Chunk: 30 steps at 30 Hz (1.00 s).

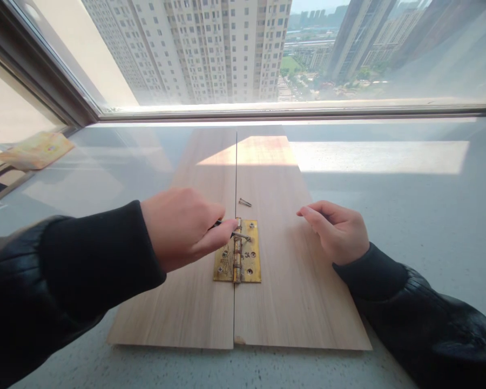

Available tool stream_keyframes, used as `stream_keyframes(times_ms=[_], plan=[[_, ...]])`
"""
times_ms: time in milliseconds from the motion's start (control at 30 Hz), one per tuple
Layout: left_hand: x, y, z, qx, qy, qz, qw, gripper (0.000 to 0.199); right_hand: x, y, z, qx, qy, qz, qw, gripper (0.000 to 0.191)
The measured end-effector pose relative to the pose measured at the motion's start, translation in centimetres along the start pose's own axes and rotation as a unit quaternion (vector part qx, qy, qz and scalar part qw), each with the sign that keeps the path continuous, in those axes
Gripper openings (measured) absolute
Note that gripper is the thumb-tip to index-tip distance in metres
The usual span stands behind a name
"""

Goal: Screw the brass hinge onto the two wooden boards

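My left hand point(188, 227) is closed around a screwdriver point(238, 235), most of which the fingers hide. Its thin metal shaft reaches right across the knuckle of a brass hinge point(256, 265), and its tip is at a screw point(248, 239) in the right leaf. The worn hinge straddles the seam between a left wooden board point(178, 308) and a right wooden board point(299, 308). Other screw heads show in both leaves. Over the right board's right side, my right hand point(336, 229) is curled with thumb and index finger together; whether anything is inside is hidden.
Loose screws point(245, 202) lie on the right board just beyond the hinge. Both boards rest on a pale speckled counter point(429, 227) beneath a window point(227, 54). A yellowish packet-like object point(36, 151) is at the far left by the frame.
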<state>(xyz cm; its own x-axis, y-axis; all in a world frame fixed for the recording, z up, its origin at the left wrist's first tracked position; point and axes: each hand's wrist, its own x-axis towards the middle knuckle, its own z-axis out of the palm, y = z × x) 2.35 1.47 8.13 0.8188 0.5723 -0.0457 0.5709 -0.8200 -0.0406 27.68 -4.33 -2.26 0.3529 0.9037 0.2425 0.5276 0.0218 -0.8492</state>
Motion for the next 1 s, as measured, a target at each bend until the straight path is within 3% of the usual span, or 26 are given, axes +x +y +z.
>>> stream_keyframes(times_ms=[133, 200, 367, 500, 567, 700, 767, 833, 900, 1000], plan=[[0.5, 0.5, 0.1, -0.048, -0.006, -0.094, 0.994, 0.065, 0.0, 0.1, 0.0, 0.01, 0.012, -0.003, 1.0, 0.027], [0.7, 0.5, 0.1, -0.047, -0.02, -0.097, 0.994, 0.065, -0.1, 0.1, 0.0, 0.012, 0.03, 0.002, 0.999, 0.026], [0.5, -0.4, 0.4, 0.003, -0.036, 0.0, 0.999, 0.061, -0.1, 0.1, 0.0, 0.009, 0.061, 0.015, 0.998, 0.022], [0.1, -1.4, 0.7, 0.05, -0.004, 0.102, 0.993, 0.055, 0.2, 0.3, 0.1, 0.006, 0.056, 0.02, 0.998, 0.021], [0.0, -1.5, 0.7, 0.034, 0.002, 0.112, 0.993, 0.051, 0.2, 0.3, 0.1, 0.007, 0.055, 0.022, 0.998, 0.021], [0.5, -0.3, -0.1, -0.054, -0.049, -0.016, 0.997, 0.055, -0.2, -0.1, 0.2, 0.013, 0.061, 0.031, 0.998, 0.021], [1.0, 0.7, -0.7, -0.07, -0.079, -0.097, 0.99, 0.06, -0.3, -0.4, 0.3, 0.017, 0.062, 0.037, 0.997, 0.022], [1.7, 1.6, -1.3, -0.065, -0.116, -0.138, 0.981, 0.059, -0.4, -0.6, 0.3, 0.021, 0.06, 0.042, 0.997, 0.022], [2.3, 2.2, -1.7, -0.048, -0.138, -0.142, 0.979, 0.055, -0.4, -0.6, 0.3, 0.023, 0.059, 0.045, 0.997, 0.022], [2.7, 2.5, -1.9, -0.008, -0.132, -0.096, 0.987, 0.049, -0.2, -0.5, 0.2, 0.024, 0.055, 0.043, 0.997, 0.022]])
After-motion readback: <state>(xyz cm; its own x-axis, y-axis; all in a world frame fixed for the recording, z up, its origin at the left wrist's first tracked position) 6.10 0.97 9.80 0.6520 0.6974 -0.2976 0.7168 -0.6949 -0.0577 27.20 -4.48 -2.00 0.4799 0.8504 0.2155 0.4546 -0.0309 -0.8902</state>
